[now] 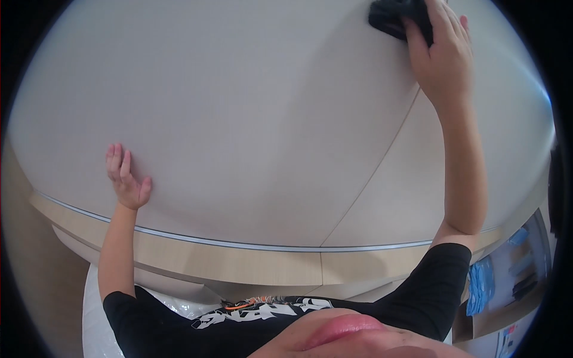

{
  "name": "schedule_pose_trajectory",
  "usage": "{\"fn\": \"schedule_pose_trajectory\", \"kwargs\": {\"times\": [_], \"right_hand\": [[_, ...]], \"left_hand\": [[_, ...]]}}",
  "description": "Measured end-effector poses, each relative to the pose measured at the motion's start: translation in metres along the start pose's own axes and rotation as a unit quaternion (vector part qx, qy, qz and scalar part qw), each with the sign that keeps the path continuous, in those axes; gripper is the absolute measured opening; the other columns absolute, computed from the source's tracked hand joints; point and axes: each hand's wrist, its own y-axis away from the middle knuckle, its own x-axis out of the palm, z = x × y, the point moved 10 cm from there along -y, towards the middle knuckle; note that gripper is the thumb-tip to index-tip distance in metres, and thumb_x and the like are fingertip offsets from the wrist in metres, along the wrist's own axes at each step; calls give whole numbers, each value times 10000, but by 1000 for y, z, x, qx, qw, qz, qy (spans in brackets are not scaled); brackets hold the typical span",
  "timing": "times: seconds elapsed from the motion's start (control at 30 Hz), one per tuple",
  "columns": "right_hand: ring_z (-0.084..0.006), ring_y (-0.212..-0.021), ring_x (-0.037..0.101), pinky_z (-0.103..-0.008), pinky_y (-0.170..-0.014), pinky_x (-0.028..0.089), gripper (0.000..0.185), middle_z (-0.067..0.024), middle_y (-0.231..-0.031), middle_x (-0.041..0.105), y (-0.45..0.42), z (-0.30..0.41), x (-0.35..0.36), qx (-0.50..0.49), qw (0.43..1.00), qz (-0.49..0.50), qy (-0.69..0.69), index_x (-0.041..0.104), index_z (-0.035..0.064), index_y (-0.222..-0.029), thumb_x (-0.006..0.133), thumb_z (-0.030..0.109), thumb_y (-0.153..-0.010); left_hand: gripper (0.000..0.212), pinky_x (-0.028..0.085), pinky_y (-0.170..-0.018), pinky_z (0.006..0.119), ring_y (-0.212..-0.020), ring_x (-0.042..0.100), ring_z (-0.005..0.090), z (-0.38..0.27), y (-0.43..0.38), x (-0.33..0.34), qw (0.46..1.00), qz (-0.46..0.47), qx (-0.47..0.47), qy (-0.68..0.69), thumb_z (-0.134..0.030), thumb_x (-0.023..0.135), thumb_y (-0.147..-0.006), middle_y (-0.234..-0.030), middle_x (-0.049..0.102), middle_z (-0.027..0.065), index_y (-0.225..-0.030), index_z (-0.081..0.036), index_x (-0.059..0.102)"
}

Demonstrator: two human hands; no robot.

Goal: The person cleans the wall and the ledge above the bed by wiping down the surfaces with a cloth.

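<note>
Before me spreads a large pale grey panel [215, 112], with a thin seam [371, 172] running slantwise through its right part. At the upper right, my right hand [445, 58] grips a black cloth [394, 20], or a similar soft pad, against the panel. Its top runs out of the picture. My left hand [129, 179] is on the left side, low on the panel, holding nothing. Its fingers are spread and a little bent, and seem to touch the surface lightly.
A silvery metal strip [250, 244] and a light wood-toned edge [250, 267] border the panel on my side. Shiny plastic sheeting [100, 324] lies at lower left. On the right, an open shelf [510, 320] holds blue plastic-wrapped items [481, 286] and dark things [524, 286].
</note>
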Motion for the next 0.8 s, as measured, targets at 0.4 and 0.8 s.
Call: {"fn": "schedule_pose_trajectory", "kwargs": {"times": [0.4, 0.8], "right_hand": [[-141, -1443, 448, -464, -1258, 158, 524, 44, -1533, 531, 338, 161, 19, -203, 921, 304, -132, 561, 272, -1461, 567, 246, -938], [-141, -1463, 430, -478, -1121, 380, 624, 16, -1591, 466, 426, 187, 43, -119, 814, 494, -283, 457, 179, -1528, 533, 177, -908]], "left_hand": [[753, 259, -1195, 614, -1468, 316, 460, -1, 1, -8, 1000, 18, -1, -2, -494, 552, -944, -1578, 360, 240, -1496, -8, 393], [794, 276, -1199, 590, -1464, 314, 470, 11, 12, -2, 1000, 15, -4, 5, -498, 593, -928, -1577, 359, 241, -1508, 3, 384]]}}
